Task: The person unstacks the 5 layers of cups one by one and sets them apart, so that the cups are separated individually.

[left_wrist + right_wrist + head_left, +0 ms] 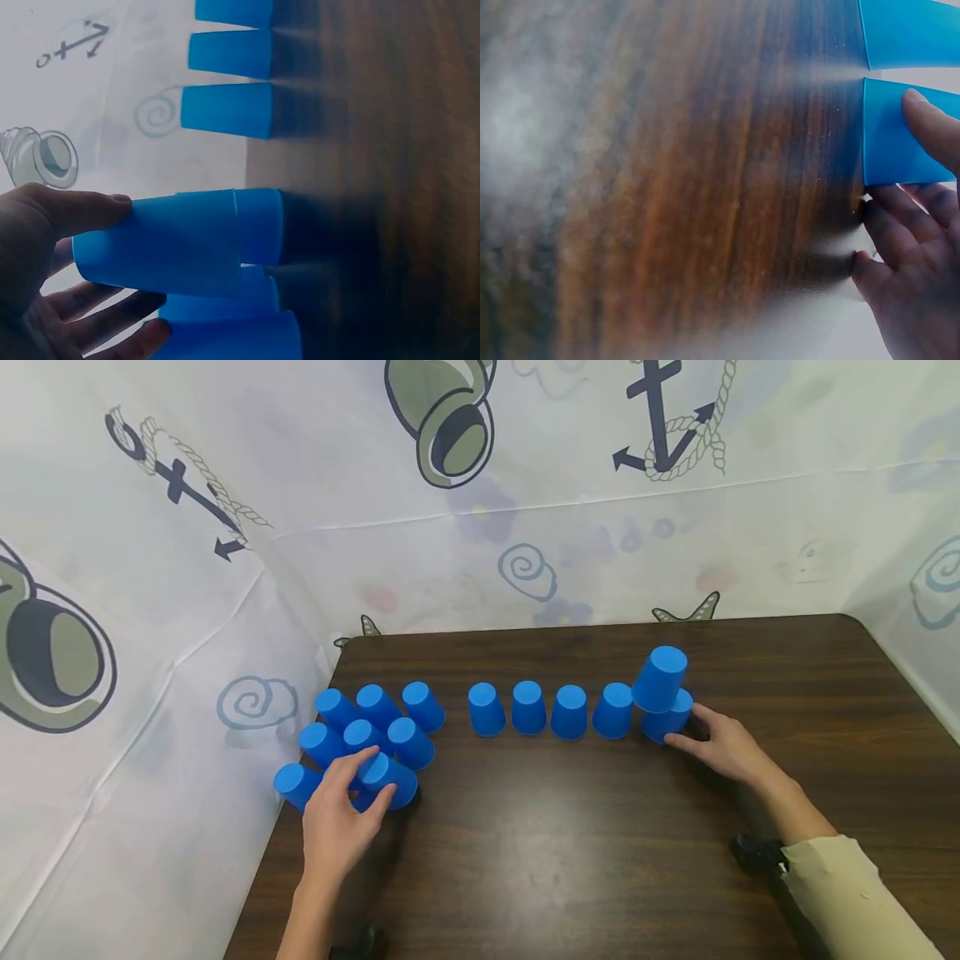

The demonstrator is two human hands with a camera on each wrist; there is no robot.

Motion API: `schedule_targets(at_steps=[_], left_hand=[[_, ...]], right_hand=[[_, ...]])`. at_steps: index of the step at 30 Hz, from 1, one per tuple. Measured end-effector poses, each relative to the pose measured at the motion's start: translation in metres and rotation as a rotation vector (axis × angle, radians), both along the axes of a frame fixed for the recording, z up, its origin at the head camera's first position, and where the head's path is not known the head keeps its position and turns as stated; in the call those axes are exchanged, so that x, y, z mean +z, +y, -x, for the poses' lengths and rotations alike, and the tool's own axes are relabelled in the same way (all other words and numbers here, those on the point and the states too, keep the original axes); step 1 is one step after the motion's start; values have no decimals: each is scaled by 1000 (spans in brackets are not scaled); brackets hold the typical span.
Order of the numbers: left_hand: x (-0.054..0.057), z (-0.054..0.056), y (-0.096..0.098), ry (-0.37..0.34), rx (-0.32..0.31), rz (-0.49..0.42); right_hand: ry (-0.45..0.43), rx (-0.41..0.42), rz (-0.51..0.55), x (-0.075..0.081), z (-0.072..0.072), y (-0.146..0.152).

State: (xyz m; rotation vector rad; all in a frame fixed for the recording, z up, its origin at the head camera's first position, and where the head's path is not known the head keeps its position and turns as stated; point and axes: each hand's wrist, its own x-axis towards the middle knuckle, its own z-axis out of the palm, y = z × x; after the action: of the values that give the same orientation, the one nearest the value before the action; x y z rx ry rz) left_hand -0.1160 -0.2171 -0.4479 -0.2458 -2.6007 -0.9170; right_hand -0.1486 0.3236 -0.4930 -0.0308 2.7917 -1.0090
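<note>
My left hand [337, 818] pinches a blue cup [393, 783] between thumb and fingers at the near edge of a cluster of blue cups. In the left wrist view this held cup [161, 244] is upside down, overlapping others behind it. My right hand [726, 747] holds the rightmost blue cup [662, 727] of a row, thumb on its near side and fingers round its right. The right wrist view shows that thumb against the cup [892, 150]. Another upside-down cup [660, 679] sits above, tilted in view, over the row's right end.
Several upside-down cups, such as the leftmost one [487, 710], form a row across the dark wooden table [555, 860]. The cluster, including a back cup [423, 707], stands near the table's left edge. A printed cloth [420, 560] hangs behind and at the sides.
</note>
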Motion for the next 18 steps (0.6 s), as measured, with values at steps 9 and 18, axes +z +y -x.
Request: schedule_targets(at_steps=[9,18], left_hand=[[-11,2,1,8,25,135],[-20,1,2,-20,13,159]], right_hand=[[-15,-6,1,0,0,0],[-14,-4,-10,0,1,0]])
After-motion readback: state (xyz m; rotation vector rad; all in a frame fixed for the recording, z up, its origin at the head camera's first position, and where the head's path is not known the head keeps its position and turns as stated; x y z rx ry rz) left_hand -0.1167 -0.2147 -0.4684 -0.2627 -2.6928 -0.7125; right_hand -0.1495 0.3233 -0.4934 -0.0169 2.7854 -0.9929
